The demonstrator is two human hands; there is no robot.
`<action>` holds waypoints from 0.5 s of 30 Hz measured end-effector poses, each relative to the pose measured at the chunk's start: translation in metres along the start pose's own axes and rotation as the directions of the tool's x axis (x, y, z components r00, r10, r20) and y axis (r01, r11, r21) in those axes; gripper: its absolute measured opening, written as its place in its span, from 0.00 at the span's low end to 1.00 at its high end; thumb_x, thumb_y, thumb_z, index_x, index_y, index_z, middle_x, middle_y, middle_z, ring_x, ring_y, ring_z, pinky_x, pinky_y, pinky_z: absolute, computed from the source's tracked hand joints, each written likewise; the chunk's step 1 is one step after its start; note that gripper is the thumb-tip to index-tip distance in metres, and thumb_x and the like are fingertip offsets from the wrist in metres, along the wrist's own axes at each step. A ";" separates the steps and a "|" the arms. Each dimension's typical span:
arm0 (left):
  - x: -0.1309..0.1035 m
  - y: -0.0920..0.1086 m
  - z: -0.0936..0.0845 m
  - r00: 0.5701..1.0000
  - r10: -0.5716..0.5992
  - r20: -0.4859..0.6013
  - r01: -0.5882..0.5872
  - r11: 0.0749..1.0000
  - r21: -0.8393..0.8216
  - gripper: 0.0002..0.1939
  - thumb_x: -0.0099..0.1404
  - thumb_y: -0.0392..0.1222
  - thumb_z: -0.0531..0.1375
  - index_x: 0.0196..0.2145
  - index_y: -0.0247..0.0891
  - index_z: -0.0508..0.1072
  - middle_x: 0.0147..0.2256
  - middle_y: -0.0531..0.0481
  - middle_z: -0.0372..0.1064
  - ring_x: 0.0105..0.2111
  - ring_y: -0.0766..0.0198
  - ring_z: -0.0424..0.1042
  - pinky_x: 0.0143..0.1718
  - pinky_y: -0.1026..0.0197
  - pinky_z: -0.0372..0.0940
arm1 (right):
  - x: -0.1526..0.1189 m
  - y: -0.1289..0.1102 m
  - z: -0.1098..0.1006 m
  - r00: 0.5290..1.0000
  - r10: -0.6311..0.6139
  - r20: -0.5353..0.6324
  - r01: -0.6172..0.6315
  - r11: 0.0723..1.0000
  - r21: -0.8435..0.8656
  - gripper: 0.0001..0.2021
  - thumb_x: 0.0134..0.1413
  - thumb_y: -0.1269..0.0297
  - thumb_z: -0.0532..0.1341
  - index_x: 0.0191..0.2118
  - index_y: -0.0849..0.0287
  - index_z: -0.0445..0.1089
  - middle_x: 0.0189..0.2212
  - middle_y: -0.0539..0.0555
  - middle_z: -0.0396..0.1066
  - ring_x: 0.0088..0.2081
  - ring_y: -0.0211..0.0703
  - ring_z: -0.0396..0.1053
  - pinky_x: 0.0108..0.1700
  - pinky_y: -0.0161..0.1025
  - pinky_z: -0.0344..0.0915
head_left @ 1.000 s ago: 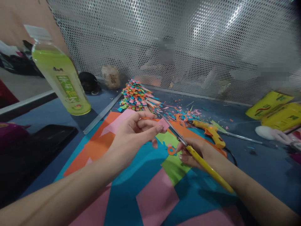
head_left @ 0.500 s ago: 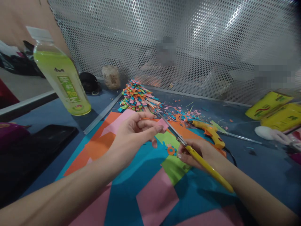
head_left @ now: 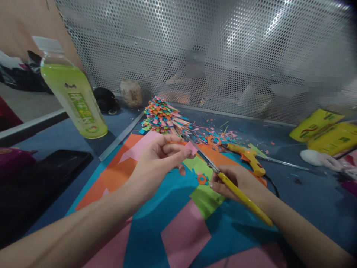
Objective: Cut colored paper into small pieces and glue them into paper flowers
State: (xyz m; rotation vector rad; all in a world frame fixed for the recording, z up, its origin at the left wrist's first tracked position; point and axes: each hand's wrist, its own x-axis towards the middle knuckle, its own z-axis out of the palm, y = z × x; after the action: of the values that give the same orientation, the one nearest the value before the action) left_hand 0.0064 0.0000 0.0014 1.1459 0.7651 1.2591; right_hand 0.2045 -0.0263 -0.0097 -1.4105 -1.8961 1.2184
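Note:
Between the thumb and fingers of my left hand (head_left: pixel 164 154) is a small pink piece of paper (head_left: pixel 190 148). My right hand (head_left: pixel 232 180) grips a pair of scissors (head_left: pixel 242 199) with yellow handles, their metal blades pointing up and left beside the pink piece. Beneath both hands lie blue paper (head_left: pixel 156 212), a green sheet (head_left: pixel 208 201) and a pink sheet (head_left: pixel 185 232). A small orange paper ring (head_left: pixel 202 179) with blue bits around it rests on the green sheet, left of my right hand. Beyond my left hand stands a cone of layered colored paper strips (head_left: pixel 161 115).
A yellow glue gun (head_left: pixel 251 158) lies right of a heap of paper scraps (head_left: pixel 220 136). On the left are a bottle of green drink (head_left: pixel 74 93) and a black phone-like slab (head_left: pixel 50 186). Yellow packets (head_left: pixel 331 134) sit at the right. A perforated metal panel (head_left: pixel 251 56) closes off the back.
The scissors and my right hand have shifted very slightly left, along with a small shift of the whole view. Both hands keep their hold.

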 end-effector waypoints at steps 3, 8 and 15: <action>0.001 0.000 -0.001 1.000 -0.004 -0.001 0.004 1.000 0.009 0.14 0.52 0.37 0.65 0.34 0.37 0.65 0.24 0.54 0.73 0.21 0.69 0.70 0.17 0.71 0.62 | 0.000 -0.001 0.000 1.000 0.003 -0.003 -0.003 1.000 -0.011 0.14 0.44 0.54 0.63 0.25 0.60 0.62 0.21 0.46 0.54 0.23 0.33 0.52 0.23 0.31 0.51; 0.001 0.001 0.001 1.000 -0.011 -0.021 0.011 1.000 0.007 0.14 0.51 0.37 0.66 0.33 0.37 0.65 0.24 0.53 0.73 0.18 0.71 0.68 0.17 0.70 0.61 | -0.001 0.002 -0.001 0.999 0.004 -0.040 -0.008 0.994 -0.107 0.15 0.45 0.53 0.62 0.24 0.60 0.61 0.20 0.45 0.52 0.22 0.32 0.51 0.22 0.31 0.49; 0.002 -0.001 -0.003 1.000 -0.008 -0.007 0.008 1.000 0.008 0.13 0.52 0.37 0.65 0.33 0.37 0.65 0.25 0.54 0.74 0.17 0.73 0.66 0.18 0.70 0.61 | 0.000 0.001 0.001 0.994 -0.002 -0.108 -0.019 0.981 -0.194 0.17 0.44 0.52 0.62 0.21 0.60 0.61 0.17 0.45 0.52 0.20 0.32 0.51 0.20 0.31 0.47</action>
State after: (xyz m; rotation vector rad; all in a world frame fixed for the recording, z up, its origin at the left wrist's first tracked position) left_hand 0.0047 0.0026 -0.0002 1.1446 0.7802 1.2544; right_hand 0.2036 -0.0263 -0.0108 -1.5528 -1.9788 0.9600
